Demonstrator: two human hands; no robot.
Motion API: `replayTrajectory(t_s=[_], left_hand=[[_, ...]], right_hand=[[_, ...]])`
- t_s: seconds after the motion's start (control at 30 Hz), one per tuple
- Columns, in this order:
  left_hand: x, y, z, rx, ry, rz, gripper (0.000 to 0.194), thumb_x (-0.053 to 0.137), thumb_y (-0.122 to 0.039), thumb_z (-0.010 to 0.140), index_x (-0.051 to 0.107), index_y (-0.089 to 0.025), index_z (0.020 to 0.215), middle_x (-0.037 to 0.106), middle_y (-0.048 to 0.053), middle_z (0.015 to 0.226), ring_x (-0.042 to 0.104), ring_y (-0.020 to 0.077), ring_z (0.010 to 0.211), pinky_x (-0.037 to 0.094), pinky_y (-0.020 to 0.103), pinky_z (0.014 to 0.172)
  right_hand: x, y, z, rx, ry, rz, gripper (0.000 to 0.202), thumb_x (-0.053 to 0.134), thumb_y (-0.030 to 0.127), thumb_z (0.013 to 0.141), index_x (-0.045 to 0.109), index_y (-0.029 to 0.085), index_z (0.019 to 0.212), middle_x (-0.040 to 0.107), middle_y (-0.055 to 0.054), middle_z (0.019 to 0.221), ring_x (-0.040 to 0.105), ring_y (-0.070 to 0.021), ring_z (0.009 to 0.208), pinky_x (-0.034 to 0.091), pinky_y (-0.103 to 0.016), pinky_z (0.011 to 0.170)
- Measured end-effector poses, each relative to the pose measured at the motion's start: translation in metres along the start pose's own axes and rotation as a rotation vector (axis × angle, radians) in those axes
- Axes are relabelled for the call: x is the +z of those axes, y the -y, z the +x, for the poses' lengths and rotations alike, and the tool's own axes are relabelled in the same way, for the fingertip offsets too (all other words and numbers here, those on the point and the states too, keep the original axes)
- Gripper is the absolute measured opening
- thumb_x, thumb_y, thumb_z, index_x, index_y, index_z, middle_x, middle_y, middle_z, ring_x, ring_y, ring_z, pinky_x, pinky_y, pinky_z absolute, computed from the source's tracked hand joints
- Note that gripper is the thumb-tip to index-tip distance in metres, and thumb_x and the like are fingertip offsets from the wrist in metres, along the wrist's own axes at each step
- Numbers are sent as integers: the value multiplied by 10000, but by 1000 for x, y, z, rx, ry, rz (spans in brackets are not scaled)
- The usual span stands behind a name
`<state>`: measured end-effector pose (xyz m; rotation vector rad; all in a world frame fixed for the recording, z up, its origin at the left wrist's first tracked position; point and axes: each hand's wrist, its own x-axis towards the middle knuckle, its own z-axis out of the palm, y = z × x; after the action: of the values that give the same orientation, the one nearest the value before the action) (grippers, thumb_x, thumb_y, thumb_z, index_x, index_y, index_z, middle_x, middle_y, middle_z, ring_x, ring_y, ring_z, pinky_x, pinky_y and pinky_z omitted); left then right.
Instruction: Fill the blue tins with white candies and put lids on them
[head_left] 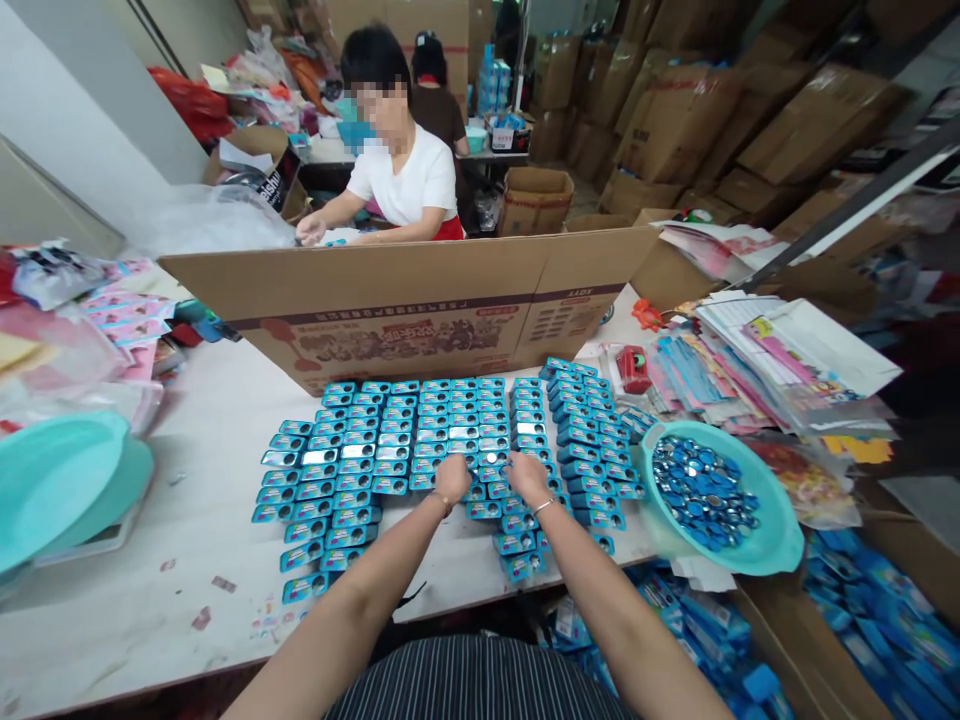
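Rows of small blue boxes (356, 452), each with a round hole on top, stand packed together on the white table. My left hand (453, 477) is closed, fingers down against a box near the middle of the rows. Just to its right, my right hand (528, 478) is also closed over the boxes. What either hand pinches is hidden by the fingers. Between them, a silver round piece (491, 457) sits in the hole of one box. At the right, a turquoise basin (784, 535) holds many shiny blue and silver round pieces (697, 490).
A cardboard panel (420, 290) stands behind the rows, and a person in a white top (420, 170) works beyond it. Another basin (67, 490) is at the left. Paper and plastic packaging (750, 370) lies at right, above cartons of blue packages (870, 590).
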<state>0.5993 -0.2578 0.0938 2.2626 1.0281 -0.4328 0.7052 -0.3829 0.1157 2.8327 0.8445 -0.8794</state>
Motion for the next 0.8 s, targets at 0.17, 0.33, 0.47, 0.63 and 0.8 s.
replayTrajectory(t_s=[0.17,0.33,0.47,0.63,0.8], left_hand=[[-2,2,4,-1,3,15,56,708,-181,762,659,-161,741,719,143,897,690,275,927,478,283,741],[-7,0,10,-35,33,42,147,768,-218,705,683,-144,799,729,168,891,701,290,929,505,286,734],[-15,-4,16,-54,64,68,229,810,-225,644,700,-141,827,733,192,965,697,311,985,525,306,780],[-23,-8,25,-94,120,89,300,864,-244,569,705,-144,803,743,191,934,711,310,929,544,316,765],[-24,-11,28,-101,151,95,290,864,-219,574,703,-137,802,746,186,927,711,311,931,547,331,787]], right_hand=[[-5,10,5,-35,73,-67,248,579,319,895,749,185,1017,724,-142,1097,665,-268,1061,484,-273,794],[-11,22,19,-26,142,-138,246,637,208,838,749,149,1049,716,-174,1115,666,-286,1071,504,-307,837],[-16,24,25,-11,166,-181,294,663,159,795,740,145,1079,706,-189,1133,661,-291,1087,514,-323,846],[-20,19,26,-11,147,-196,279,649,179,820,739,142,1082,691,-195,1168,654,-290,1104,518,-326,856],[-16,15,25,-26,135,-183,266,628,241,862,734,137,1083,701,-190,1142,654,-294,1100,514,-336,856]])
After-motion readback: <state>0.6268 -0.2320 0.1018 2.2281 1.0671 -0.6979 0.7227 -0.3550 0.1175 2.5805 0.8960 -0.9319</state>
